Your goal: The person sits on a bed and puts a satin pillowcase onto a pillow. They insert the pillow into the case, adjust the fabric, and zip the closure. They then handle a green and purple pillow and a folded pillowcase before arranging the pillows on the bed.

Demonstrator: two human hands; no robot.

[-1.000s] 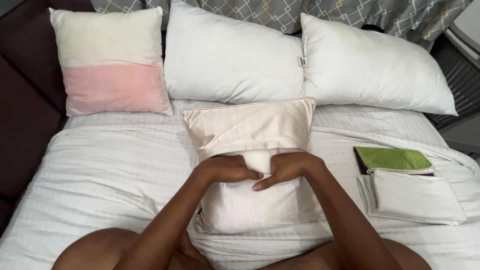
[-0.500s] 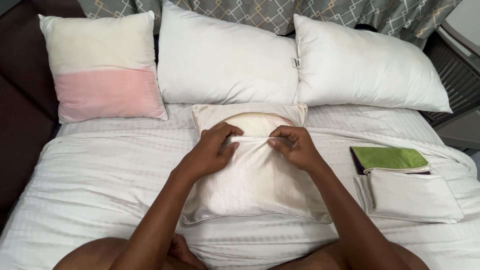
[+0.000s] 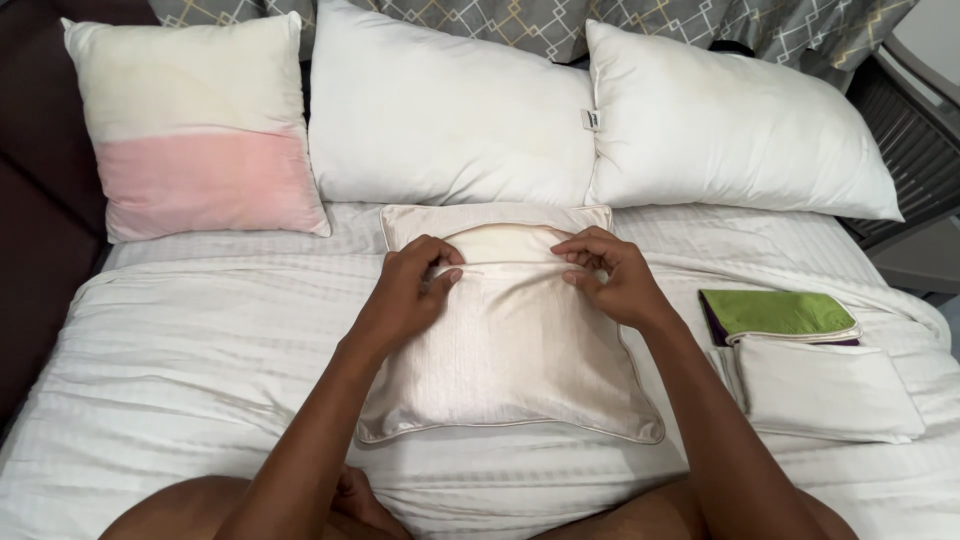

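A cream cushion cover (image 3: pixel 510 350) with piped edges lies on the white bedspread (image 3: pixel 180 350), an inner pillow (image 3: pixel 505 243) showing at its far opening. My left hand (image 3: pixel 410 290) pinches the cover's opening edge at the left. At the right side of the same edge, my right hand (image 3: pixel 610 275) grips the fabric. Both forearms reach in from the near side.
Against the headboard lean a cream and pink pillow (image 3: pixel 190 125) and two white pillows (image 3: pixel 450 105) (image 3: pixel 735 125). A folded green cloth (image 3: pixel 780 312) and a folded white cover (image 3: pixel 825 388) lie at the right. A dark bed frame (image 3: pixel 30 260) runs along the left.
The cover's edge has been drawn from the cushion's middle up towards its far end, so most of the inner pillow is now covered. Both hands moved away from me with it.
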